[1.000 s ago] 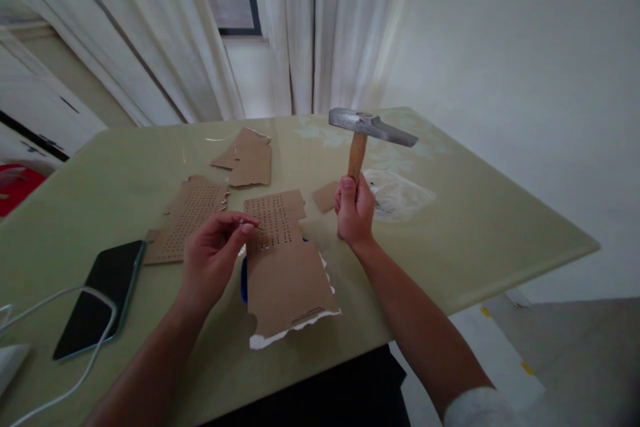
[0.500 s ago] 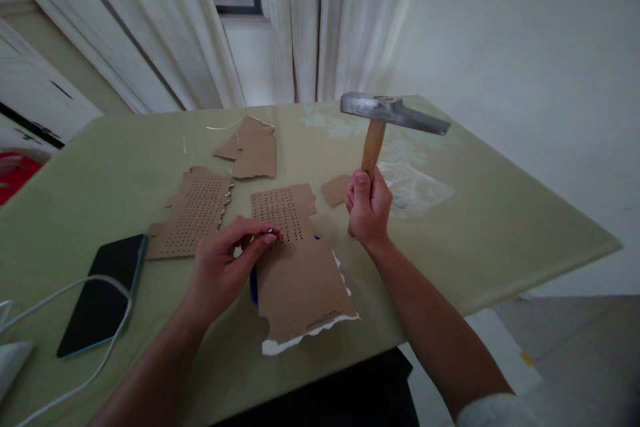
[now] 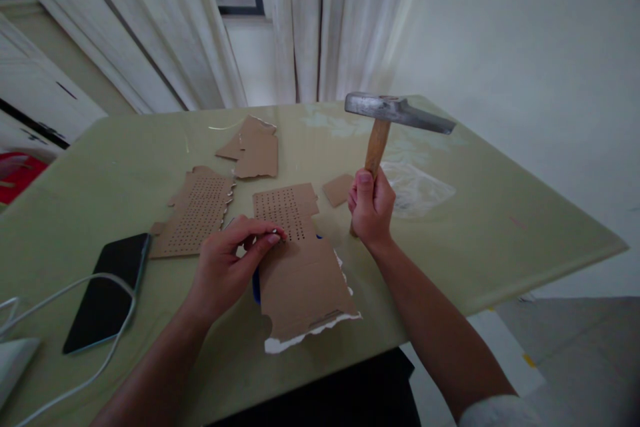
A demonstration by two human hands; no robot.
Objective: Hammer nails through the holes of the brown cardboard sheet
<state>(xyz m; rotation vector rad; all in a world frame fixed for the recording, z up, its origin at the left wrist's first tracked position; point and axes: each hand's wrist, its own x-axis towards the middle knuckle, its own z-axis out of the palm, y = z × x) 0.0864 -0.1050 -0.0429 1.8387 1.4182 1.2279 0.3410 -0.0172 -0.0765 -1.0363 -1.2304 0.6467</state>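
My right hand (image 3: 373, 207) is closed around the wooden handle of a hammer (image 3: 387, 107), holding it upright with its steel head raised above the table. My left hand (image 3: 240, 257) pinches something small, mostly hidden by the fingertips, against a cardboard piece (image 3: 305, 287). Rows of punched holes cover the far part of that cardboard, and the pinching fingers are at their near edge. One end of the cardboard is torn white. A blue object (image 3: 257, 285) shows from under its left side.
Left of my left hand lies another perforated cardboard piece (image 3: 195, 213). A black phone (image 3: 107, 293) rests there with a white cable (image 3: 127, 290) across it. Cardboard scraps (image 3: 257, 153) lie farther back, a small cardboard square (image 3: 337, 189) nearer, and a clear plastic bag (image 3: 417, 190) behind my right hand.
Both hands keep nearly the same pose, with the hammer still raised and the left fingers still at the cardboard. The whole view has shifted very slightly.
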